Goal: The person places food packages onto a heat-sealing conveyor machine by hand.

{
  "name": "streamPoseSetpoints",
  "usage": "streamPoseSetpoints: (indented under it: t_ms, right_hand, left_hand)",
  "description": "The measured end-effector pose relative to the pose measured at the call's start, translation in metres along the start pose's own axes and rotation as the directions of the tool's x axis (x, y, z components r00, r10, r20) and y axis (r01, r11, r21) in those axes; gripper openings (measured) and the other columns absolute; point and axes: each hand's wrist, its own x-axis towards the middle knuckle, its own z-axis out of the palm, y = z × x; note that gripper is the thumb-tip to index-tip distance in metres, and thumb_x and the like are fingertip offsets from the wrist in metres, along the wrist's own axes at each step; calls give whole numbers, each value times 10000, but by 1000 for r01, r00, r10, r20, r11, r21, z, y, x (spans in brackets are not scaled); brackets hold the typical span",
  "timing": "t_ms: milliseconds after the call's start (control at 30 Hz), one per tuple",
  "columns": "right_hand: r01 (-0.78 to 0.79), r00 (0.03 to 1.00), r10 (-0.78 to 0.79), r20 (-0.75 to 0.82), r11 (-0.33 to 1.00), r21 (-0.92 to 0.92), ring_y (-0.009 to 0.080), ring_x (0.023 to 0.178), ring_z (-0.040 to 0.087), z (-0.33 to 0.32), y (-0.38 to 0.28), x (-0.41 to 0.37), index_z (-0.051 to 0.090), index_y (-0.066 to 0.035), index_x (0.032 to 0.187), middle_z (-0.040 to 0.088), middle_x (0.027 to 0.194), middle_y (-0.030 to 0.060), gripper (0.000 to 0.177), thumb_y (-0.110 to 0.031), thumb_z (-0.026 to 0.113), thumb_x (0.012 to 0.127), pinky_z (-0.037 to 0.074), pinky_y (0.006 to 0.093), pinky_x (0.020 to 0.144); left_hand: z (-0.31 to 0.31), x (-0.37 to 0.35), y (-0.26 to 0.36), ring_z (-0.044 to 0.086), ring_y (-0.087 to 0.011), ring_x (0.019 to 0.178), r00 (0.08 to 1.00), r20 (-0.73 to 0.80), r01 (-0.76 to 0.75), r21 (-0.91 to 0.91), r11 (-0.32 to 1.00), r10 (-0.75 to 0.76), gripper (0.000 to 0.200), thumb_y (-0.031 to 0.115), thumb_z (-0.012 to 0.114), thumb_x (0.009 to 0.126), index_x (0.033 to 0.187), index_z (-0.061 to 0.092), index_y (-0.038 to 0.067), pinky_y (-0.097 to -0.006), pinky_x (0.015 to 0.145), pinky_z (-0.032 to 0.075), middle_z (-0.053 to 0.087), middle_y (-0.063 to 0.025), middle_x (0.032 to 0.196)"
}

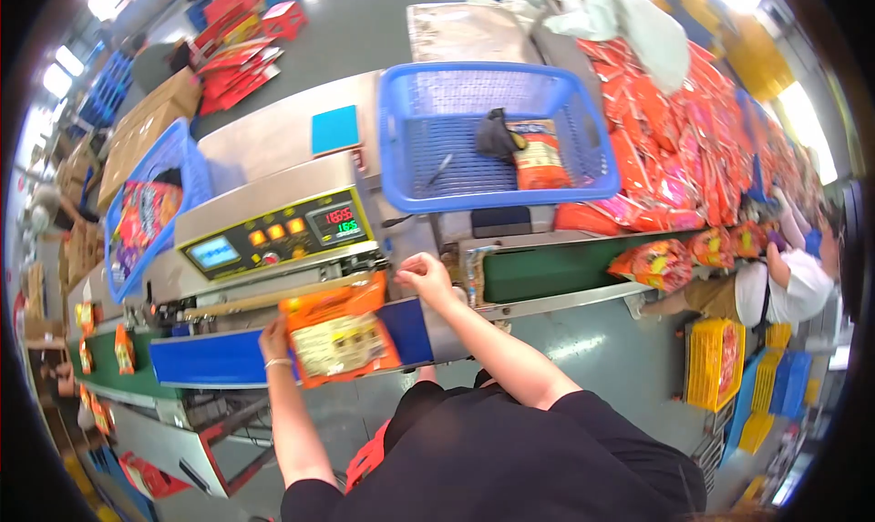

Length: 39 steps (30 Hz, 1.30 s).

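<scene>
An orange packet (351,335) is grasped at its left edge by the left grip (274,342), lying just right of that grip over a blue belt (214,358), its upper end near a machine with a lit panel (273,235). The right grip (426,278), above and to the right of the packet and apart from it, has its fingers curled; whether they pinch anything small cannot be told. Held at one side only, the packet could swing about the left grip, its unsupported right side sagging and its upper edge meeting the machine skewed or creased. Its lower end reaches the belt's near edge, so a slackened left grip might let it tip off toward the floor. Fingers straying too near the machine could be nipped
</scene>
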Motion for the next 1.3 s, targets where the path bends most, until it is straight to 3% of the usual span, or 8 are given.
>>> streamPoseSetpoints:
  t_ms: [167, 367, 467, 567, 833, 933, 1133, 1300]
  right_hand:
    - [278, 900, -398, -178, 838, -469, 145, 856, 608, -115, -82, -57, 592, -25, 908, 623, 871, 55, 58, -46, 599, 854, 479, 267, 789]
    - [-186, 151, -908, -391, 363, -913, 296, 1005, 547, -390, -183, -166, 586, -26, 1017, 596, 981, 136, 361, 91, 436, 710, 413, 384, 903]
    - [-366, 260, -862, -436, 330, -870, 272, 1004, 567, -470, -194, -198, 605, -75, 1090, 612, 1023, 124, 398, 58, 550, 719, 433, 359, 884]
    - [-213, 805, -416, -423, 463, -860, 231, 850, 634, -487, -195, -199, 640, -43, 982, 661, 854, 116, 216, -11, 590, 774, 484, 305, 771]
    - [-259, 626, -661, -413, 323, -910, 276, 903, 616, -383, -257, -203, 599, -69, 943, 644, 922, 115, 169, -28, 469, 842, 470, 353, 734]
    - [-454, 766, -411, -494, 197, -869, 253, 957, 603, -436, -235, -216, 589, -103, 1092, 630, 989, 103, 305, -10, 516, 812, 465, 318, 832]
    - [36, 872, -296, -388, 832, -554, 144, 918, 592, -460, -141, -184, 650, -19, 962, 635, 994, 73, 237, 9, 672, 728, 476, 276, 829]
    - [260, 834, -504, -224, 718, -646, 186, 961, 590, -348, -188, -188, 588, -8, 823, 643, 952, 75, 111, 75, 615, 754, 460, 312, 862]
  left_hand:
    - [-21, -52, 49, 569, -193, 923, 776, -448, -435, 129, 891, 444, 216, 142, 553, 896, 1029, 590, -25, -312, 832, 449, 620, -112, 1020]
    - [166, -186, 129, 556, -141, 857, 808, 50, -589, 47, 807, 587, 126, 51, 524, 891, 946, 636, 30, -257, 783, 447, 601, -59, 945]
    - [252, -233, 121, 592, -126, 842, 727, 523, -400, -205, 893, 446, 141, 36, 559, 861, 982, 631, 39, -249, 737, 468, 632, -46, 993]
    - [307, -275, 131, 603, -136, 840, 392, 790, -545, -214, 811, 472, 156, 39, 554, 861, 995, 634, 51, -255, 723, 474, 638, -48, 982]
    - [320, -283, 119, 612, -174, 799, 292, 905, -594, -83, 800, 311, 219, 36, 597, 803, 1015, 620, 85, -289, 699, 498, 617, -65, 949]
    - [337, -290, 123, 613, -142, 818, 288, 897, -592, -107, 799, 334, 235, 35, 602, 808, 1036, 625, 86, -275, 721, 492, 627, -49, 944]
    - [444, -321, 133, 617, -194, 877, 259, 758, -731, -252, 635, 599, 360, 83, 659, 770, 1120, 579, 106, -299, 754, 497, 618, -60, 1037]
    - [442, -301, 117, 622, -210, 871, 353, 822, -656, -122, 745, 446, 201, 34, 643, 763, 959, 599, 43, -296, 759, 501, 626, -80, 989]
